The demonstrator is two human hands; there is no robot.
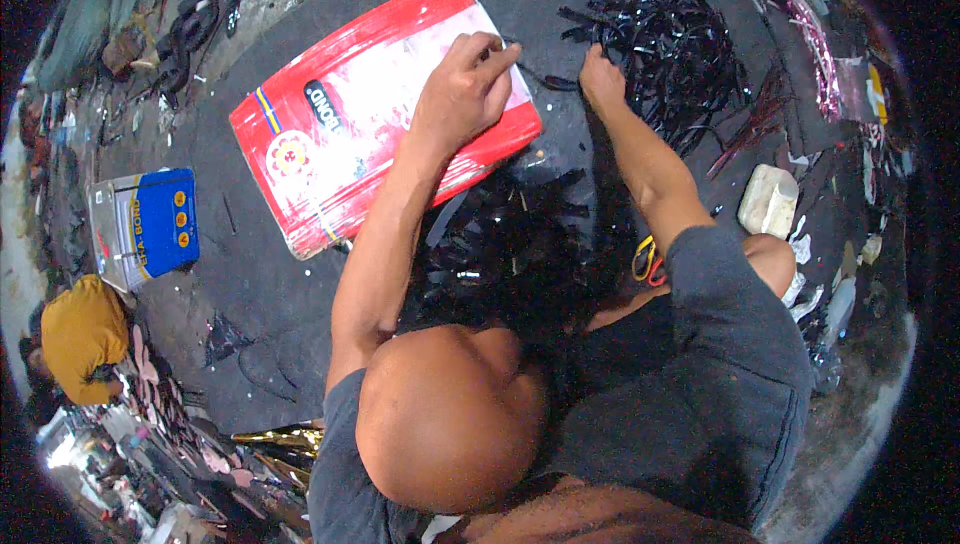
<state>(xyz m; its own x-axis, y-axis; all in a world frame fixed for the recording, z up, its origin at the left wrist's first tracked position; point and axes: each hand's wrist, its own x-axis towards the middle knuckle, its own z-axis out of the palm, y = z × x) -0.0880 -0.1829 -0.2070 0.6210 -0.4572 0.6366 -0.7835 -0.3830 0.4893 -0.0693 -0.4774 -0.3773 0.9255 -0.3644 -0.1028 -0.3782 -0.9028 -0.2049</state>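
A red and white tin [375, 124], box-shaped, lies on its side on the dark mat. Over its right end is my left hand [465, 89], fingers bent and fingertips pinched at a thin black strip [545, 78] by the tin's edge. My right hand [602, 79] is to the right of the tin, its fingers closed at the left edge of a heap of shiny black strips [670, 54]. What the right fingers grip looks like black strip, partly hidden by the hand. More dark pieces [500, 244] lie between my arms and the tin.
Scissors with yellow and red handles [650, 262] are beside my right upper arm. A blue and silver tin [150, 226] stands at the left. A whitish block [768, 199] lies right. Scraps and a mustard-coloured cloth item [85, 339] crowd the lower left; pink shiny strips [815, 49] lie far right.
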